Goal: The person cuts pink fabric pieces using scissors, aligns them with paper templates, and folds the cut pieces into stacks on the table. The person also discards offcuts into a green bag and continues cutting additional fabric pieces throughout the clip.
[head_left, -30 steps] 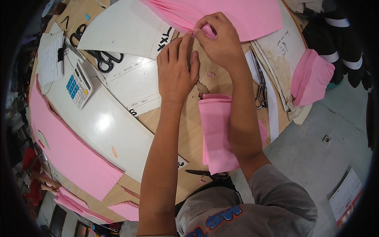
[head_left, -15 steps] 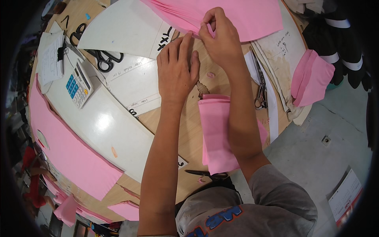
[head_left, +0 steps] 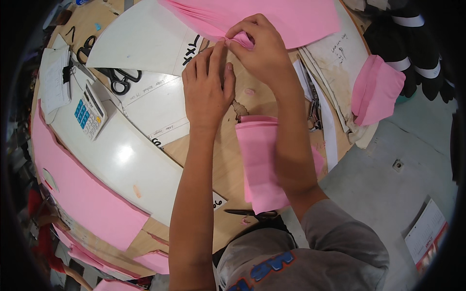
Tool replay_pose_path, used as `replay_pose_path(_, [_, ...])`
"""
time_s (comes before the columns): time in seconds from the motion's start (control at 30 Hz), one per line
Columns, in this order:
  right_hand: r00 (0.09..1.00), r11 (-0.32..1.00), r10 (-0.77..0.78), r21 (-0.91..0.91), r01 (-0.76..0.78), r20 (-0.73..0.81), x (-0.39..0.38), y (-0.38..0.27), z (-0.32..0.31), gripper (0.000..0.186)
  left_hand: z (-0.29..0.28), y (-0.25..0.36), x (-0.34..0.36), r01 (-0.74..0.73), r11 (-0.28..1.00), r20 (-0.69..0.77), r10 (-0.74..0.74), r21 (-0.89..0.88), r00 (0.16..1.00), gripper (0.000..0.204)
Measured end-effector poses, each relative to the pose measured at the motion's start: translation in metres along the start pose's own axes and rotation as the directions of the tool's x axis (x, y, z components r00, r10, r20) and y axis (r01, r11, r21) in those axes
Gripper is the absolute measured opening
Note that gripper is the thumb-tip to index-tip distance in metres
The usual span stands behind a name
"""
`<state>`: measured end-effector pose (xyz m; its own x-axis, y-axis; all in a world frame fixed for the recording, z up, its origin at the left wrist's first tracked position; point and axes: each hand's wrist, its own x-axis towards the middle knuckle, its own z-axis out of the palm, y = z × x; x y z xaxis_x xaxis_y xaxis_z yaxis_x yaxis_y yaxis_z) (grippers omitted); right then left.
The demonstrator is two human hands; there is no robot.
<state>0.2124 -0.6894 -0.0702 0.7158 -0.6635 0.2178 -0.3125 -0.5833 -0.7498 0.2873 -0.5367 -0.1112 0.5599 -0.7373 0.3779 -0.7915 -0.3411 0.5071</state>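
Note:
A stack of pink fabric (head_left: 306, 19) lies at the far side of the table, its layers fanned along the left edge. My right hand (head_left: 264, 48) is closed in a pinch on the near corner of these layers. Flat on the table, my left hand (head_left: 208, 92) has its fingers stretched forward, the fingertips at that same corner beside the right thumb. Under and left of it are white pattern boards (head_left: 141, 46) with handwritten marks. Folded pink fabric pieces (head_left: 259, 160) lie near me, partly hidden by my right forearm.
Black-handled scissors (head_left: 119, 81), a calculator (head_left: 91, 114) and a clipboard (head_left: 57, 89) are at the left. Dark shears (head_left: 250, 212) lie at the near table edge. More pink fabric (head_left: 376, 89) rests at the right edge, beside dark bundles (head_left: 407, 48). A person's arm (head_left: 73, 276) shows lower left.
My right hand has moved left and slightly down with the fabric corner, its fingers now meeting my left fingertips. The whole view has shifted a little.

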Motion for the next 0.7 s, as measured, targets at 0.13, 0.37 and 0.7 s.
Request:
replay_pose_path(0.13, [0.999,0.999,0.049,0.002,-0.049,-0.002,0.001,-0.001,0.0,0.015,0.001,0.0,-0.001,0.009,1.0,0.022,-0.009,-0.006,1.0,0.054])
replay_pose_path(0.37, [0.998,0.998,0.06,-0.009,-0.06,-0.031,0.0,-0.001,0.002,0.015,0.001,-0.001,0.0,0.004,1.0,0.019,-0.004,-0.001,1.0,0.052])
replay_pose_path(0.7, [0.989,0.997,0.072,0.009,-0.072,-0.129,0.002,0.001,0.012,0.013,0.0,0.0,0.001,0.006,1.0,0.022,-0.005,-0.013,1.0,0.051])
